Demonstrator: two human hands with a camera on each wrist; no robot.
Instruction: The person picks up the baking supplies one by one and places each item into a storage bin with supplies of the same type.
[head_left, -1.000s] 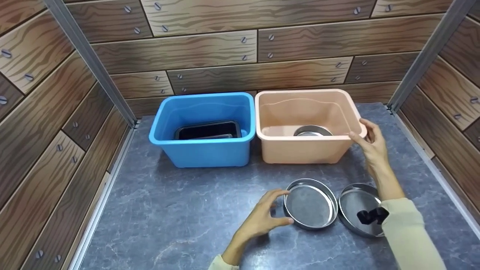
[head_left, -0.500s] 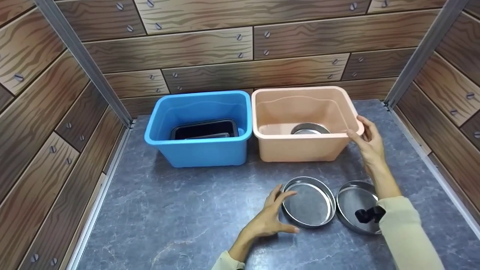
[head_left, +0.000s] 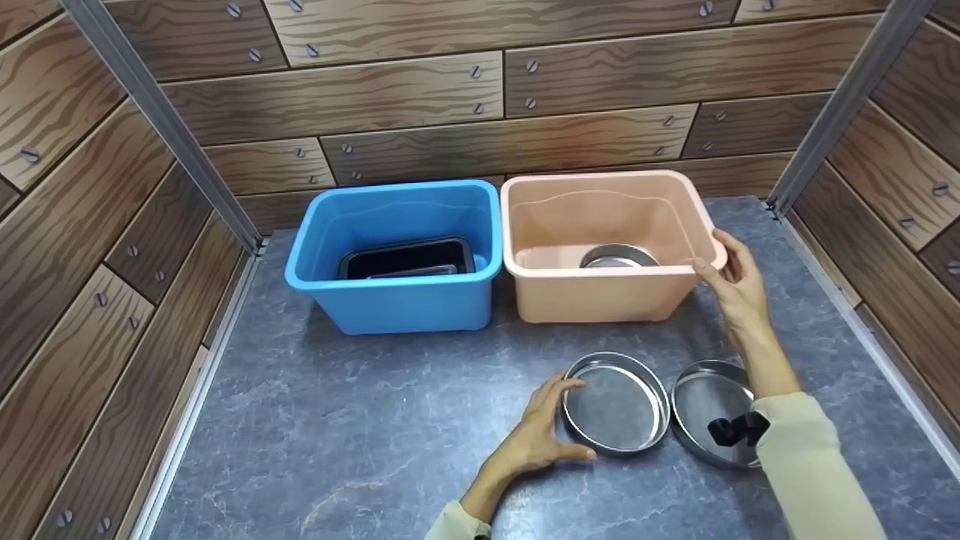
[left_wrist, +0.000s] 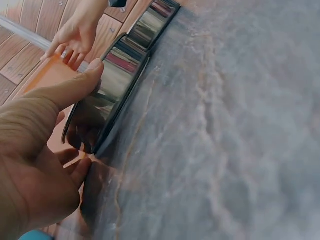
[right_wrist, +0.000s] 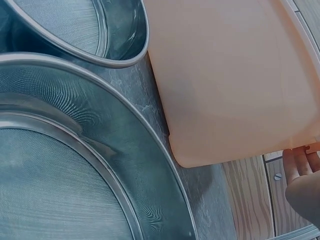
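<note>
A round metal sieve (head_left: 616, 409) lies on the grey tabletop. My left hand (head_left: 536, 439) is spread around its left side, the index fingertip over the rim and the thumb tip right at its near edge. In the left wrist view, the thumb overlaps the sieve's shiny side wall (left_wrist: 112, 80), with the other fingers low by its near end. My right hand (head_left: 739, 289) holds the peach bin (head_left: 592, 296) at its front right corner, thumb on the rim and fingers outside it. Mesh shows in the second sieve (right_wrist: 55, 185), which lies under my right forearm.
A blue bin (head_left: 412, 307) stands left of the peach one, with black trays (head_left: 401, 259) inside. Another round metal sieve (head_left: 619, 255) lies in the peach bin. Behind both bins rises a wood-patterned wall (head_left: 420, 97), with similar side walls.
My left hand opened wider and shifted right around the sieve, then its index finger drew back slightly toward the rim. The right hand stays on the bin. The head view shifted slightly.
</note>
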